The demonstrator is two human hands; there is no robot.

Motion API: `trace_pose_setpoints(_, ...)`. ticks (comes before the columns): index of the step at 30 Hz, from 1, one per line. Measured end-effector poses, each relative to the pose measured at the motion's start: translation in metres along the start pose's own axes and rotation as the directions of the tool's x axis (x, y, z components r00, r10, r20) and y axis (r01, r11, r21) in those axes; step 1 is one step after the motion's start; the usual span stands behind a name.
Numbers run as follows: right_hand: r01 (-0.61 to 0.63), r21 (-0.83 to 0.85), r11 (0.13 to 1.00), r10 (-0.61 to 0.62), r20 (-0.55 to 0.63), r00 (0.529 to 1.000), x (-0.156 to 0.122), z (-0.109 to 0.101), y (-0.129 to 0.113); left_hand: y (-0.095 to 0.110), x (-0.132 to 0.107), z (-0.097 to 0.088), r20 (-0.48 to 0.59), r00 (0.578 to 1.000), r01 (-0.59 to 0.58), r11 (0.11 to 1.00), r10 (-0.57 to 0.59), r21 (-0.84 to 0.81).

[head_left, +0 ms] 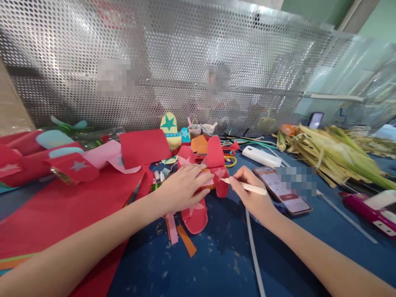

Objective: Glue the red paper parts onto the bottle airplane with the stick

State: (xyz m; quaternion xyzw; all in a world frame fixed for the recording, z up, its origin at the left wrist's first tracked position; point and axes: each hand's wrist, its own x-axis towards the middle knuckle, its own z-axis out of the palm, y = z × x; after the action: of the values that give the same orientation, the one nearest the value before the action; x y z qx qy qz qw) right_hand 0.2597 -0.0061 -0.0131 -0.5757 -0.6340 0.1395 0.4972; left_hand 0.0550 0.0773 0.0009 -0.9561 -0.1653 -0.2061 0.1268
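Observation:
My left hand point(182, 187) lies flat, fingers spread, pressing down on a red foam craft piece point(213, 165) with pale star shapes, which rests on the blue table point(216, 260). My right hand point(252, 192) pinches a thin white stick point(247, 186), its tip touching the red piece's right flap. Pink and orange strips point(179, 237) stick out from under the piece, toward me.
A smartphone point(283, 190) lies right of my right hand, a white oblong device point(261, 156) behind it. Large red sheets point(62, 206) cover the left. Dried green-yellow leaves point(334, 156) are piled at right. A perforated metal screen point(185, 62) stands behind. A pink-white device point(374, 210) sits far right.

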Motion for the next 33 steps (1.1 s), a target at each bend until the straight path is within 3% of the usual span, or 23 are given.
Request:
trace_pose_setpoints(3, 0.009, 0.072, 0.997, -0.002, -0.100, 0.995, 0.003, -0.004, -0.003, 0.000, 0.000, 0.000, 0.018, 1.000, 0.016, 1.000, -0.015, -0.016)
trace_pose_setpoints(6, 0.015, 0.252, 0.968, 0.048, -0.240, 0.970, 0.007, -0.009, -0.005, -0.003, 0.001, -0.004, 0.068, 0.997, 0.037, 0.997, -0.032, -0.067)
trace_pose_setpoints(8, 0.020, 0.338, 0.941, 0.077, -0.271, 0.960, 0.008, -0.010, -0.005, -0.007, 0.002, -0.009, 0.106, 0.994, 0.023, 0.990, -0.009, -0.136)
trace_pose_setpoints(14, -0.006, 0.281, 0.960, 0.026, -0.065, 0.998, 0.003, -0.006, -0.008, -0.018, 0.004, -0.028, 0.190, 0.982, 0.040, 0.971, 0.006, -0.238)
trace_pose_setpoints(18, -0.019, 0.246, 0.969, 0.028, -0.034, 0.999, 0.001, -0.005, -0.009, -0.020, 0.004, -0.028, 0.182, 0.983, 0.067, 0.960, -0.017, -0.272)
trace_pose_setpoints(23, -0.037, 0.261, 0.965, 0.051, -0.049, 0.997, 0.001, -0.009, -0.006, -0.015, 0.004, -0.024, 0.114, 0.991, 0.097, 0.968, -0.072, -0.231)
trace_pose_setpoints(28, -0.025, 0.256, 0.966, 0.046, -0.075, 0.996, 0.000, -0.013, -0.008, -0.003, 0.006, -0.025, -0.054, 0.995, 0.075, 0.988, -0.083, -0.138)
trace_pose_setpoints(31, -0.053, 0.275, 0.960, 0.074, -0.069, 0.995, 0.000, -0.013, -0.010, 0.015, 0.004, -0.022, -0.132, 0.985, 0.084, 0.976, -0.112, -0.203)
trace_pose_setpoints(33, -0.068, 0.277, 0.958, 0.092, -0.076, 0.993, 0.000, -0.012, -0.011, 0.034, 0.000, -0.018, -0.107, 0.974, 0.161, 0.947, -0.197, -0.278)
